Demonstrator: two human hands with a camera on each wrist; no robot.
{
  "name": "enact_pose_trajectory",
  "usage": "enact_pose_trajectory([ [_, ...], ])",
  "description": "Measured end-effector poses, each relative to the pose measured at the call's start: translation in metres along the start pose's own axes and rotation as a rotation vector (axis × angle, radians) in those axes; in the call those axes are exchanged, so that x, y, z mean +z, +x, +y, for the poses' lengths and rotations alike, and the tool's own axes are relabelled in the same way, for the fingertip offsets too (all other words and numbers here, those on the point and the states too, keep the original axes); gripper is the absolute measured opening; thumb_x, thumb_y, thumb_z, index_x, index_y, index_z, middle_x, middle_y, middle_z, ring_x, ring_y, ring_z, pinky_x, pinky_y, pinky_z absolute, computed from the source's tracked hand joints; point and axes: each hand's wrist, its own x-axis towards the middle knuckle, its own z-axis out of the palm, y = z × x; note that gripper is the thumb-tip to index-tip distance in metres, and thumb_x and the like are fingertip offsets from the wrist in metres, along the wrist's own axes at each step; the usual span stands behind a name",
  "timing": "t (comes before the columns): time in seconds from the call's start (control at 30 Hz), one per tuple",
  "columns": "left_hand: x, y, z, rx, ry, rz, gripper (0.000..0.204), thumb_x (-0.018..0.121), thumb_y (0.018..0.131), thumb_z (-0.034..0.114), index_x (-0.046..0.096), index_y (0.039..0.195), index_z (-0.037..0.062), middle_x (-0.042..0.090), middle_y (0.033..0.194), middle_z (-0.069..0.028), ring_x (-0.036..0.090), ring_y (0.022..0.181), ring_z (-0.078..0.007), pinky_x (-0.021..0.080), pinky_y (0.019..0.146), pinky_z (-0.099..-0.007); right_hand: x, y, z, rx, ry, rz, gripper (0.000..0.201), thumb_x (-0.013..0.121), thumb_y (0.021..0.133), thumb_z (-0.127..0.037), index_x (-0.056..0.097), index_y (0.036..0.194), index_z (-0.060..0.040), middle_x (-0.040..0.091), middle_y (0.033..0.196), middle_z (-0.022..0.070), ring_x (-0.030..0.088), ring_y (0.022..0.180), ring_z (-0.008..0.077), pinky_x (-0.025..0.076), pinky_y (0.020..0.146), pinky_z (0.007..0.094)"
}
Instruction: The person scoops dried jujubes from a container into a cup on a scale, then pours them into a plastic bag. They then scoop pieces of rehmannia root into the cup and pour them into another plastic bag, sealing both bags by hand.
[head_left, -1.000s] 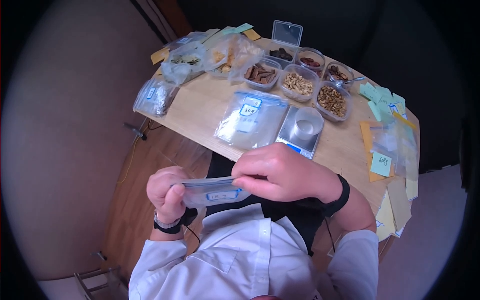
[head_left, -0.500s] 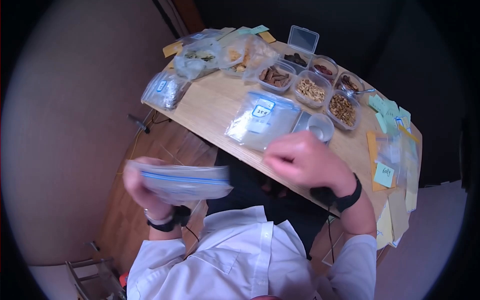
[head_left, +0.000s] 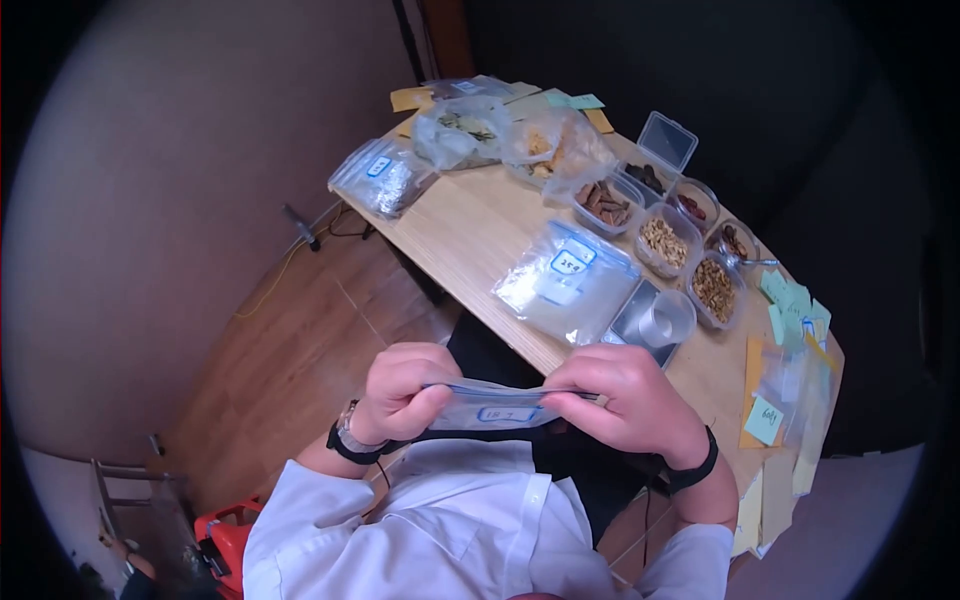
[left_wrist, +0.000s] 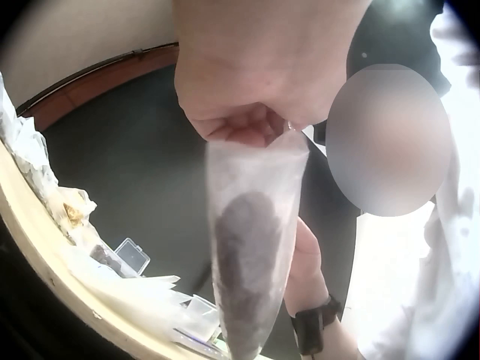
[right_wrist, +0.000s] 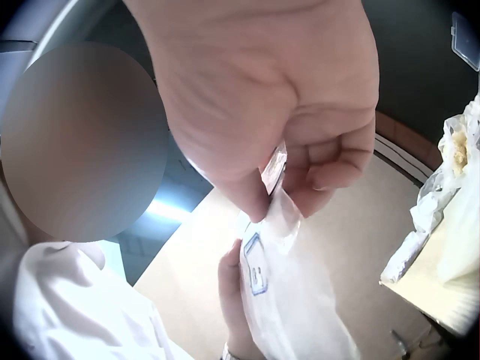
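Both hands pinch the top edge of a labelled zip bag (head_left: pixel 490 412) in front of the white shirt. At its left end the left hand (head_left: pixel 408 393) grips a corner between thumb and curled fingers; at the other end the right hand (head_left: pixel 625 398) does likewise. Seen from the left wrist, the bag (left_wrist: pixel 251 247) hangs with a dark mass inside. In the right wrist view the right hand (right_wrist: pixel 277 112) holds the bag's corner beside the blue-framed label (right_wrist: pixel 256 264).
On the table (head_left: pixel 450 225) lie flat zip bags (head_left: pixel 565 280) beside a scale (head_left: pixel 632 318) bearing a round cup (head_left: pixel 666 318). Boxes of dried pieces (head_left: pixel 664 242) stand behind. Paper notes (head_left: pixel 764 420) cover the right edge; a red object (head_left: pixel 228 540) is on the floor.
Half a second ago the right hand was away from the bag; it now grips the right end. The left hand and bag have moved right and lower in the head view, which has also shifted.
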Motion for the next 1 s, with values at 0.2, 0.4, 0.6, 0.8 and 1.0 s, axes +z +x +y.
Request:
enact_pose_trajectory([
  [0.2,-0.026,0.022,0.008,-0.101,0.345,-0.189,0.029,0.079,0.090,0.023,0.075,0.107,0.0000,0.075,0.090,-0.0131,0.071,0.078,-0.0294,0.055,0.069,-0.0373,0.003,-0.001,-0.005,-0.013,-0.122,0.030,0.005,0.074,0.089,-0.007,0.074,0.091,-0.0021,0.068,0.081,0.0129,0.066,0.072,0.0324,0.051,0.065,0.0399],
  [0.4,0.005,0.062,0.031,0.152,0.549,-0.548,0.032,0.083,0.088,0.033,0.071,0.095,0.0043,0.065,0.083,-0.0080,0.067,0.077,-0.0258,0.053,0.063,-0.0376,0.026,0.001,-0.008,-0.048,-0.274,-0.073,0.008,0.073,0.090,-0.013,0.071,0.091,-0.0056,0.063,0.078,0.0111,0.065,0.071,0.0326,0.051,0.062,0.0440],
  [0.6,0.009,0.071,0.029,0.169,0.454,-0.619,0.023,0.079,0.091,0.021,0.063,0.084,0.0051,0.056,0.073,-0.0072,0.061,0.065,-0.0267,0.049,0.057,-0.0392,0.017,-0.001,-0.018,-0.059,-0.231,-0.012,0.008,0.074,0.089,-0.013,0.070,0.086,-0.0059,0.065,0.078,0.0097,0.066,0.070,0.0304,0.052,0.060,0.0409],
  [0.8,0.009,0.062,0.028,0.066,0.219,-0.721,0.022,0.075,0.097,0.016,0.063,0.080,0.0062,0.052,0.068,-0.0079,0.058,0.061,-0.0282,0.044,0.053,-0.0409,0.016,-0.006,-0.016,-0.187,-0.179,-0.119,0.013,0.075,0.086,-0.010,0.063,0.083,-0.0056,0.059,0.075,0.0097,0.065,0.068,0.0306,0.052,0.060,0.0419],
  [1.0,0.000,0.046,0.025,-0.055,0.151,-0.792,0.026,0.076,0.093,0.014,0.061,0.073,0.0076,0.052,0.065,-0.0077,0.057,0.058,-0.0287,0.043,0.053,-0.0419,0.018,-0.013,-0.007,-0.238,-0.079,-0.138,0.016,0.073,0.084,-0.008,0.059,0.078,-0.0025,0.059,0.073,0.0128,0.066,0.069,0.0338,0.053,0.060,0.0449],
])
